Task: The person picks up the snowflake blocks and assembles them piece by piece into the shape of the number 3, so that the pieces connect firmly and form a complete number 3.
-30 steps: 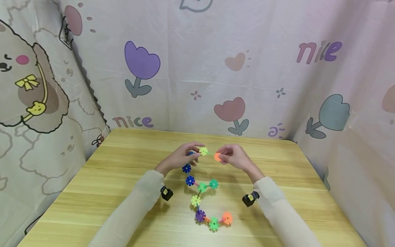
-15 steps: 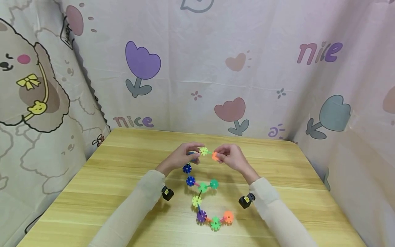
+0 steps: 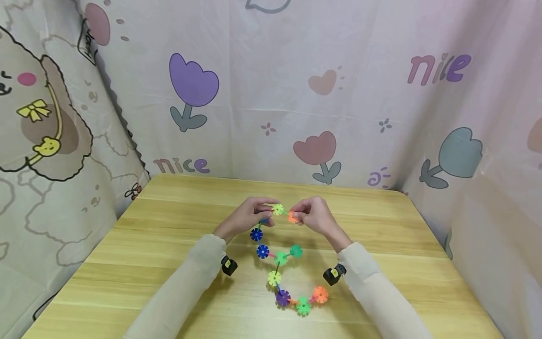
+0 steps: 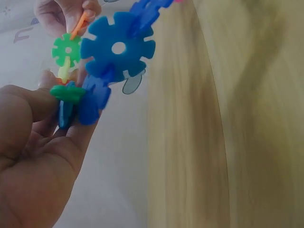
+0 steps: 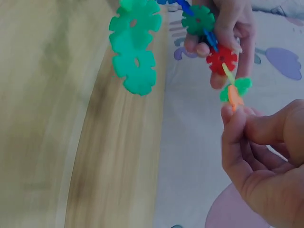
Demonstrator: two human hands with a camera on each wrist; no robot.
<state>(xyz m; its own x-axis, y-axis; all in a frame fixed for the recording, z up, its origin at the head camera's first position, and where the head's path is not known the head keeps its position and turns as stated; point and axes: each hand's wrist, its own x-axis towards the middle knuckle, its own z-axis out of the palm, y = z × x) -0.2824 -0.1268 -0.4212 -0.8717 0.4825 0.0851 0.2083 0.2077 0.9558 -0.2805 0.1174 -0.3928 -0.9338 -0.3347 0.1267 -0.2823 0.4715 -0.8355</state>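
A chain of notched plastic snowflake discs [image 3: 263, 252] bends across the middle of the head view. My left hand [image 3: 250, 216] grips it near its far end, around blue, green and red discs; in the right wrist view the thumb lies at the red disc [image 5: 222, 60]. Between thumb and fingertips, my right hand [image 3: 315, 215] pinches the orange disc [image 5: 235, 97] at that end. A yellow-green disc [image 3: 277, 209] sits between the two hands. A large blue disc [image 4: 118, 47] shows close up in the left wrist view. Fingers partly hide the gripped discs.
The wooden table [image 3: 169, 263] lies beneath the hands. Behind it hangs a printed cloth [image 3: 262, 84], meeting the table's far edge. The chain's near end, with a second orange disc [image 3: 321, 295], lies toward the person.
My right hand has moved a little left, bringing the orange disc closer to the left hand. The chain's near part has swung slightly right. My left hand keeps its hold.
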